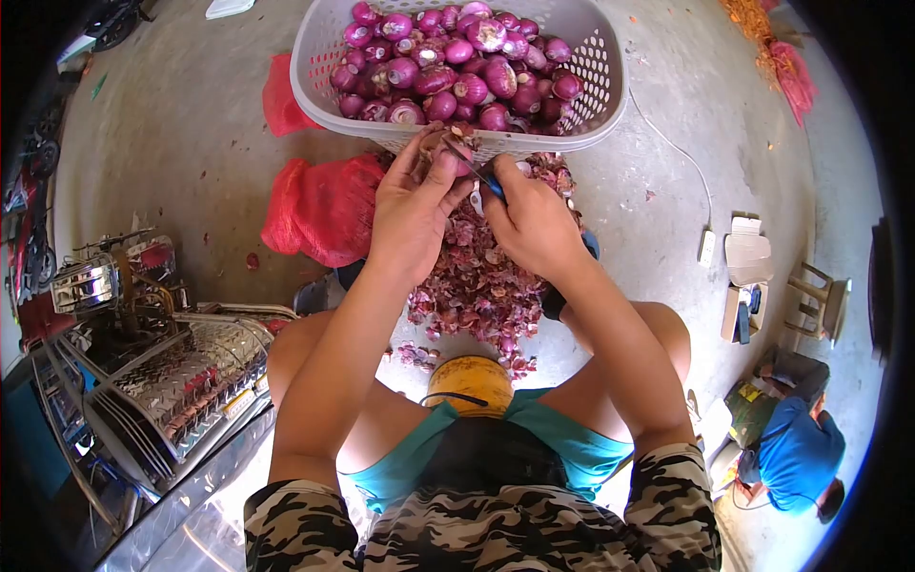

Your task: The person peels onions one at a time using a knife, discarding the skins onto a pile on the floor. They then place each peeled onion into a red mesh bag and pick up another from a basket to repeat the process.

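Observation:
My left hand (416,205) is closed around a red onion (461,160), just below the near rim of the basket. Fingers of my right hand (536,217) wrap the blue handle of a small knife (493,185); its blade reaches across to the onion. Part of the onion is hidden by my left fingers and thumb. Beyond both hands, a grey plastic basket (315,105) holds many peeled-looking purple onions (457,71). Under my hands lies a heap of dry onion skins (477,276) on the floor.
A red mesh sack (324,212) lies left of the skins. Between my legs is a yellow bucket (472,383). A metal machine frame (172,372) stands at left. On the right are a power strip (706,248), an open cardboard box (746,272) and a person in blue (801,453).

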Demonstrator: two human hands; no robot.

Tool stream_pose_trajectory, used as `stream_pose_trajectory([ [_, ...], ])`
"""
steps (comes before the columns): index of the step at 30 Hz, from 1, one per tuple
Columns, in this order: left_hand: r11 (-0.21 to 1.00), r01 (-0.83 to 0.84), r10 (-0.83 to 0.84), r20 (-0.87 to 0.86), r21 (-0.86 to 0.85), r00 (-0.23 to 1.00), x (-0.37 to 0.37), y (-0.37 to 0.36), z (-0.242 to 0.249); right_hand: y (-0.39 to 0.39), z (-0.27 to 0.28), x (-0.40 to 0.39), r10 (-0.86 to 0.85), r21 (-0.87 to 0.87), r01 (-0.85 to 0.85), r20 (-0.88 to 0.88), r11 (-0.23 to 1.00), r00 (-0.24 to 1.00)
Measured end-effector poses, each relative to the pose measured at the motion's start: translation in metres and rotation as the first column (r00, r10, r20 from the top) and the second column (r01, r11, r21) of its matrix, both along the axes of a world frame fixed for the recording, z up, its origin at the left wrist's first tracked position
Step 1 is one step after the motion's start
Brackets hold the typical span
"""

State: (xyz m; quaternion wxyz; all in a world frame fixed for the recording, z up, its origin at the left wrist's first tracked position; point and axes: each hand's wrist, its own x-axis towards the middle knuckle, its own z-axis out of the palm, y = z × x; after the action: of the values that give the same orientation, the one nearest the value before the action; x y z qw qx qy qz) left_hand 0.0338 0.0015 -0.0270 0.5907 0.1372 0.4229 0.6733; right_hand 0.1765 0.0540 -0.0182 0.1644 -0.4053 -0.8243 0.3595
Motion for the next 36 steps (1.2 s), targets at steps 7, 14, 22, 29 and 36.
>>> stream_pose_trajectory([
  [7,0.999,0.044,-0.043,-0.033,0.002,0.999,-0.005,0.001,0.001,0.001,0.005,-0.002,0.024,-0.006,-0.024,0.068,1.000,0.997],
  [14,0.999,0.030,-0.034,-0.158,-0.025,0.987,-0.004,0.001,0.002,-0.002,0.000,-0.008,-0.013,0.015,0.012,0.089,1.000,0.996],
  [22,0.994,0.107,-0.091,-0.304,0.036,0.948,-0.013,0.001,0.001,-0.003,0.001,-0.011,-0.002,-0.036,0.004,0.038,0.999,0.999],
  [29,0.987,0.160,-0.155,-0.270,-0.004,0.950,-0.016,0.000,-0.001,-0.002,-0.007,-0.009,-0.028,-0.084,0.029,0.014,0.996,1.000],
  [36,0.991,0.131,-0.129,-0.159,0.002,0.979,-0.018,0.002,-0.008,-0.006,-0.007,-0.012,-0.055,-0.117,0.061,0.050,0.991,0.997],
])
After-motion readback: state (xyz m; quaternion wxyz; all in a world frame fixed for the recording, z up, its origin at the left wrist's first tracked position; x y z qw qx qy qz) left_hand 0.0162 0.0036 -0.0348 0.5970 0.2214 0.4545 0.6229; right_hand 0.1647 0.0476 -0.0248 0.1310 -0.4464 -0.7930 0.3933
